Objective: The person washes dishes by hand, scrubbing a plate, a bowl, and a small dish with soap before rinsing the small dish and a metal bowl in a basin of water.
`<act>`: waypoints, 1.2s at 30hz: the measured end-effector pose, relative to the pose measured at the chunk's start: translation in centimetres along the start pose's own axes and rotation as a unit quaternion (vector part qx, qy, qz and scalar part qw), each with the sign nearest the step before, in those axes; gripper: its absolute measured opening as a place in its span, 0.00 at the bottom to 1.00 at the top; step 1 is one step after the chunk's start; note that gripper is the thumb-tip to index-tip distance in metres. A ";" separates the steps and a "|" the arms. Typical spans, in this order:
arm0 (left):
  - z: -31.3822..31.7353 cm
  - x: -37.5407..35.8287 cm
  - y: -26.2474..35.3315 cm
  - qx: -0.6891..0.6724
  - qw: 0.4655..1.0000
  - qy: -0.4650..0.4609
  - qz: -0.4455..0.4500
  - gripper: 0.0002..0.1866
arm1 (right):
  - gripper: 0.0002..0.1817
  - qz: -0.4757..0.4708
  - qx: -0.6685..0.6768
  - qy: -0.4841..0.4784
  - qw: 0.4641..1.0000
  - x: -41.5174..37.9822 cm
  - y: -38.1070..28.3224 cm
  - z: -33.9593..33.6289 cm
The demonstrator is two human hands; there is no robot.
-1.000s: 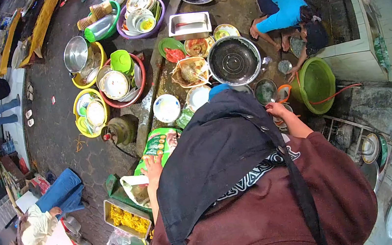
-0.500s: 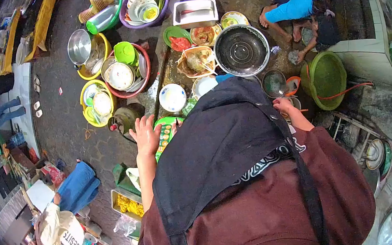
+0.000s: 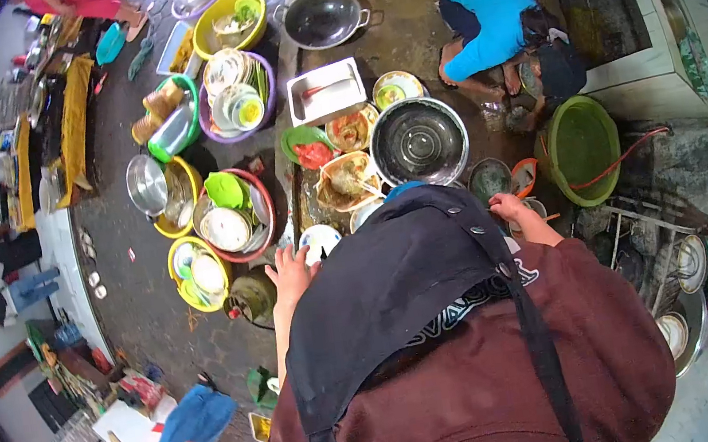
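My left hand [image 3: 292, 274] hangs with its fingers spread, beside a white plate [image 3: 318, 242] with blue marks, and holds nothing. My right hand [image 3: 509, 206] is near a small bowl [image 3: 530, 214] and an orange item [image 3: 523, 176]; its fingers are bent, and what they hold, if anything, is too small to tell. Between the hands, the black apron [image 3: 404, 259] hides part of the ground. Ahead stand a large dark basin [image 3: 419, 143], a food-filled bowl [image 3: 347, 181], a green plate [image 3: 305, 145] with something red, and a white metal tray [image 3: 326, 91].
A person in blue [image 3: 493, 24] crouches at the upper right by a large green tub [image 3: 581, 151]. Red [image 3: 267, 206], yellow [image 3: 200, 274] and purple [image 3: 271, 98] basins of dishes stand left. A black wok [image 3: 323, 18] lies beyond; a rack [image 3: 654, 226] stands right.
The view has tilted up, showing more basins at the top. The green packet by my left hand is now out of sight. The crouching person's hands have shifted slightly.
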State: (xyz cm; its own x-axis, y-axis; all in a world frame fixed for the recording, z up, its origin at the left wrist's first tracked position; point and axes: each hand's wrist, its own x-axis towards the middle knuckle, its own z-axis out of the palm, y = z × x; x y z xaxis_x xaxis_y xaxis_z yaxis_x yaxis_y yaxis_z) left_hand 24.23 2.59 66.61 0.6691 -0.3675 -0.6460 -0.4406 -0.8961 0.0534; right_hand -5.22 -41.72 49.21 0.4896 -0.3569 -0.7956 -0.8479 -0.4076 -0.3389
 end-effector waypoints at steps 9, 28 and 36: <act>-13.2 6.4 7.5 -0.030 0.988 0.146 0.036 0.22 | 0.17 -0.020 0.090 0.052 0.994 4.3 -1.8 -10.5; -8.0 18.7 3.1 -0.599 0.798 -0.003 0.067 0.18 | 0.14 -0.045 0.470 -0.004 0.882 -2.9 7.7 -8.1; -18.7 11.7 10.1 -0.540 0.825 -0.061 0.155 0.21 | 0.14 -0.094 0.356 0.060 0.928 7.4 8.1 -0.5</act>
